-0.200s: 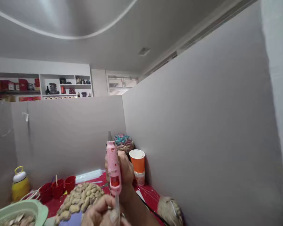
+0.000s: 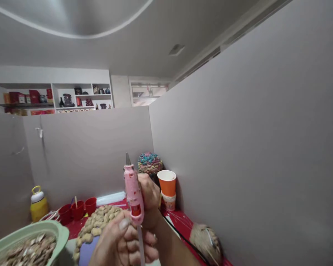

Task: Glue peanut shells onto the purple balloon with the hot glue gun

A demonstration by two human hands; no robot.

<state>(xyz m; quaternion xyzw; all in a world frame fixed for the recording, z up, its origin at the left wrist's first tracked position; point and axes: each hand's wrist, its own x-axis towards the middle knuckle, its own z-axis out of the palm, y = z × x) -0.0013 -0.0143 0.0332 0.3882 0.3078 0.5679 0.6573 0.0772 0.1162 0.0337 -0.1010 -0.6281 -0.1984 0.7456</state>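
Note:
My right hand is closed around the handle of a pink hot glue gun, held upright with its metal nozzle pointing up and away. A translucent glue stick sticks out of its rear end. My left hand is just below, palm up, with its thumb apart beside the gun's rear and its fingers loosely curled behind the stick. Behind it, partly hidden, lies a panel of peanuts in their shells with a bare purple area.
At left stands a light green bowl of brownish pieces. Red cups, a yellow bottle and clear sticks are behind. Orange paper cups, a colourful woven ball and a twine ball line the grey partition.
My left thumb has come off the glue stick and the fingers have loosened and spread. The glue gun stays in my right hand. The view has shifted slightly.

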